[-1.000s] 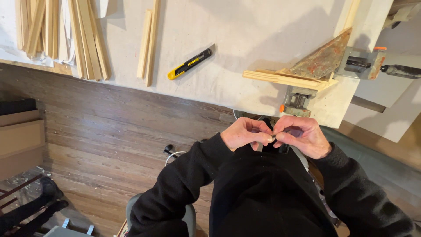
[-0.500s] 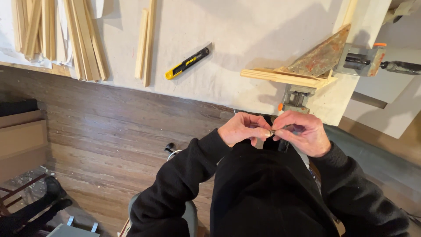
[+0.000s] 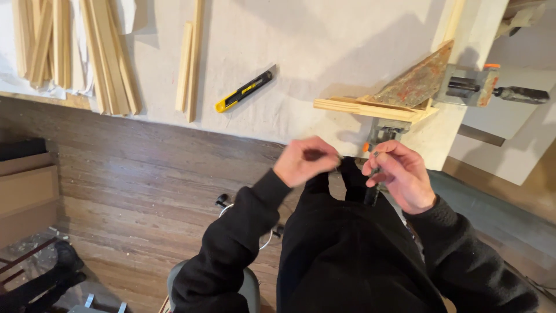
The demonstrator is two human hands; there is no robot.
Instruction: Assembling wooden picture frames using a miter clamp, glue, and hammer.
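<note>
Both hands are raised in front of my chest, just off the edge of the white-covered table [image 3: 324, 46]. My left hand [image 3: 306, 162] is a blurred, closed fist; nothing shows in it. My right hand [image 3: 401, 174] pinches a small grey piece [image 3: 375, 155] between thumb and fingertips. A gap of a few centimetres separates the hands. Directly behind them, a grey clamp [image 3: 379, 132] grips the table edge. On the table above it lies a wooden corner joint [image 3: 365, 108] with a rusty triangular square [image 3: 417, 81] on it.
A yellow and black utility knife [image 3: 243, 91] lies mid-table. Two wooden strips [image 3: 186, 69] and a bundle of strips [image 3: 87, 52] lie further left. A second clamp with a dark handle [image 3: 480, 87] sticks out right. Cardboard boxes [image 3: 23, 191] stand on the wooden floor at the left.
The hands were pinched together on the small piece. They have since drawn apart: the left fist has swung left and blurred, while the right hand keeps the piece.
</note>
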